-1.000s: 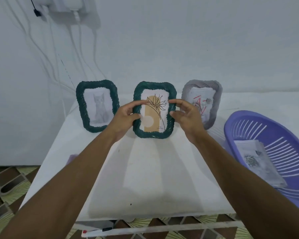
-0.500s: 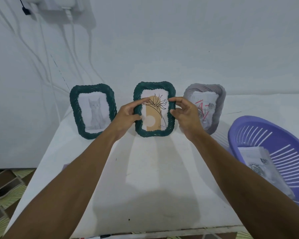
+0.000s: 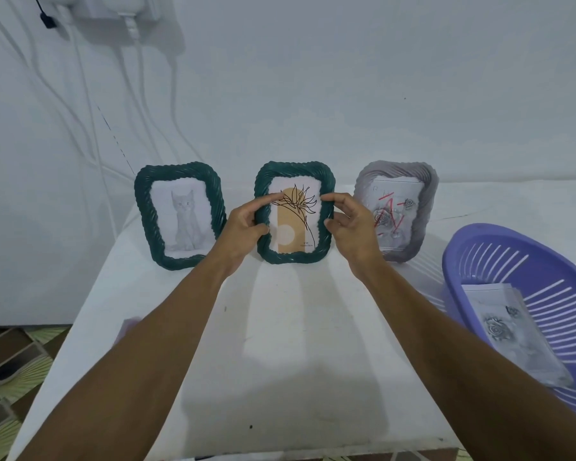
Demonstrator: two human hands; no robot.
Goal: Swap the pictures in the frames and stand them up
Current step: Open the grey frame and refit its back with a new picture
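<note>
Dark-green braided flower-print frame [image 3: 295, 227] is gripped at both side rims by left hand [image 3: 243, 226] and right hand [image 3: 353, 224]; narrow gaps flank it. Purple slatted plastic basket [image 3: 479, 235] is cut off rightward.

Lighting even, cool, moderately bright, from overhead. Soft, overlapping shadows run along the tabletop [image 3: 296, 311] from the hands [image 3: 243, 224] toward the camera. Middle frame [image 3: 295, 257] fairly sharp. Wide-angle stretch distorts basket [image 3: 453, 261] and floor [image 3: 7, 377] at edges.
</note>
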